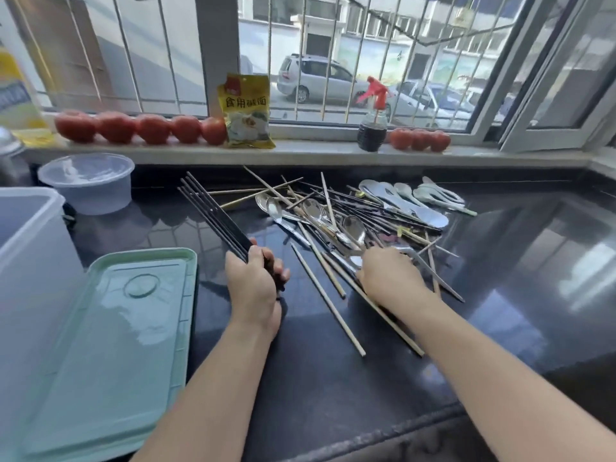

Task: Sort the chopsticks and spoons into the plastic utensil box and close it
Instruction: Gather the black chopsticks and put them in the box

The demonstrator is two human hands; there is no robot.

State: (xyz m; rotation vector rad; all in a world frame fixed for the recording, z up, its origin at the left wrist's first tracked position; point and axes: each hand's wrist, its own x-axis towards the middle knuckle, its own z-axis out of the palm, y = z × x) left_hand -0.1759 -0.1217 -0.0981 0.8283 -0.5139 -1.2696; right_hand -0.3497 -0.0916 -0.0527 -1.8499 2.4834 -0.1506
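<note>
My left hand (255, 281) grips a bundle of black chopsticks (213, 213) that points up and to the left. My right hand (388, 275) rests on the near edge of a mixed pile of wooden and black chopsticks (333, 288) and metal spoons (313, 211) on the dark counter; what its fingers touch is hidden. White ceramic spoons (400, 201) lie at the pile's far right. The clear plastic utensil box (30, 248) stands open at the left edge, with its pale green lid (110, 335) lying flat beside it.
A round clear tub (88, 181) sits behind the box. On the window sill stand rows of tomatoes (140, 128), a yellow packet (246, 111) and a dark spray bottle (373, 121). The black counter (516, 261) runs on to the right.
</note>
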